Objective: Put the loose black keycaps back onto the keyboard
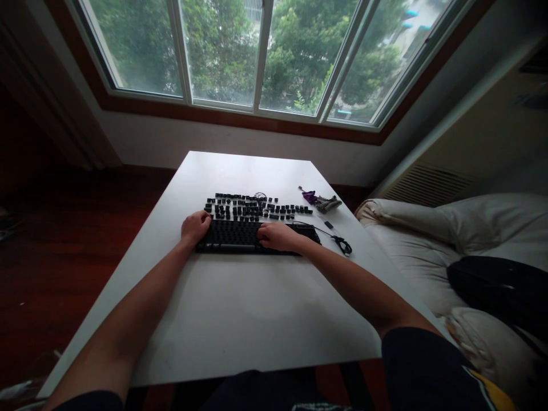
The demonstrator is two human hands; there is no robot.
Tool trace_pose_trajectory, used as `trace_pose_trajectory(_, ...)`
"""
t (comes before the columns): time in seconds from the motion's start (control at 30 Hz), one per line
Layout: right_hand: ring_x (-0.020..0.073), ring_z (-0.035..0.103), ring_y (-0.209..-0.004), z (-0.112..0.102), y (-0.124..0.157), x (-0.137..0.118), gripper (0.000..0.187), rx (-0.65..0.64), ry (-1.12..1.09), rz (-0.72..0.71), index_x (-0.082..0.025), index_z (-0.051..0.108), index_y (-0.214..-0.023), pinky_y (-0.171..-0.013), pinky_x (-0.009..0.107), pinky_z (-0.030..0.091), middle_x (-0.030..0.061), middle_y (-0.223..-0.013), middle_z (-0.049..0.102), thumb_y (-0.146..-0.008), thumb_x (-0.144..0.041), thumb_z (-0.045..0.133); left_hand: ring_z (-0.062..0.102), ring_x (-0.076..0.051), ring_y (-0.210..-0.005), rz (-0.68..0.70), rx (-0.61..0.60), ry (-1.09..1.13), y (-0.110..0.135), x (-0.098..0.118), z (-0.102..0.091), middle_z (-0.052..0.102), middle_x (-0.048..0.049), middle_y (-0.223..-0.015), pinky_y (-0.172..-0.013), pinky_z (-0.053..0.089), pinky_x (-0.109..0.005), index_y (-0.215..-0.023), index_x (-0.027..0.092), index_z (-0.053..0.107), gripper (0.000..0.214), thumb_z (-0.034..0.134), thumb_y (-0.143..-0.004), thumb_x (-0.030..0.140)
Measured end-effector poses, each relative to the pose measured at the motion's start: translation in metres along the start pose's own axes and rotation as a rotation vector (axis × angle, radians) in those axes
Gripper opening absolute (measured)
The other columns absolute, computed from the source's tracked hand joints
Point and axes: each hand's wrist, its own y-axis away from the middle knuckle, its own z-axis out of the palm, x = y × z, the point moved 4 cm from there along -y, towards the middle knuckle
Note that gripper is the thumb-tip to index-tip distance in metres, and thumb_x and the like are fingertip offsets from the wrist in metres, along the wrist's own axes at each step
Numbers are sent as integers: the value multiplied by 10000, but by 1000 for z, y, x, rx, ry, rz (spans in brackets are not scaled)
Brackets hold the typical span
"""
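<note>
A black keyboard (235, 233) lies across the middle of the white table; much of its surface looks bare of keycaps. At its upper left corner, my left hand (196, 226) is closed around the edge. My right hand (277, 236) rests over the right half with fingers bent and pinched together. Whatever is between those fingertips is hidden. Behind the keyboard, rows of loose black keycaps (237, 211) are spread over the table.
A coiled black cable (342, 246) lies right of the keyboard. Farther back are a purple cloth-like item (309, 197) and a crumpled grey one (327, 204). The white table (240, 308) stands before a window, with a beige sofa (411, 245) on the right.
</note>
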Motion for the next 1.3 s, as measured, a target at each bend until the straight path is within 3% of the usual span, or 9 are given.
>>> trace_pose_trajectory(0.3,209,657,-875,8,-2,-16,182,9,158,65,-171,681,-1025,-636,270,388,103,-1059,674,-912,-269,577,666,-237,-936,-11,-13,0,1,2,-1,748,-47,-987,-804,466,-311,-980,259,735,286,497,-898,394)
trace_pose_trajectory(0.53,201,662,-942,9,9,-9,185,57,62,97,-207,686,-1032,-692,260,432,77,-1089,670,-960,-336,575,665,-246,-932,-2,-5,14,-1,0,1,746,-50,-989,-802,462,-322,-966,265,732,284,495,-889,400)
trace_pose_trajectory(0.67,228,641,-1043,7,18,-6,318,202,-15,141,-214,669,-1198,-837,311,491,100,-1155,666,-1006,-401,498,665,-251,-925,1,-1,20,-1,0,2,744,-53,-989,-800,461,-331,-957,263,732,285,491,-887,397)
trace_pose_trajectory(0.73,260,581,-1192,5,23,-7,430,332,-43,129,-204,577,-1366,-964,376,487,127,-1288,622,-1013,-427,473,667,-251,-930,3,0,17,-1,1,1,745,-52,-997,-801,463,-331,-958,263,733,285,490,-890,396)
trace_pose_trajectory(0.83,298,372,-1429,6,30,-13,650,505,-46,121,-184,326,-1565,-1146,469,373,150,-1532,430,-1000,-469,476,668,-248,-935,-3,-1,4,0,2,1,746,-51,-1004,-804,466,-328,-962,262,732,284,490,-894,393)
trace_pose_trajectory(0.97,304,150,-1533,29,37,-22,811,546,1,174,-128,130,-1618,-1232,498,226,154,-1652,208,-989,-511,471,668,-243,-940,-10,-10,-12,0,3,2,747,-49,-1001,-805,468,-319,-971,263,731,284,491,-899,396)
trace_pose_trajectory(1.13,292,201,-1525,69,39,-34,760,391,47,113,-99,312,-1568,-1237,493,187,172,-1608,319,-987,-572,440,668,-243,-924,2,-2,-12,1,4,2,745,-43,-978,-784,466,-319,-959,271,726,282,483,-899,401)
trace_pose_trajectory(1.3,290,287,-1493,68,44,-35,700,476,7,148,-120,344,-1557,-1218,507,232,176,-1570,393,-988,-502,491,669,-242,-935,-10,-11,-15,2,7,0,747,-48,-985,-810,471,-319,-972,266,731,286,484,-900,393)
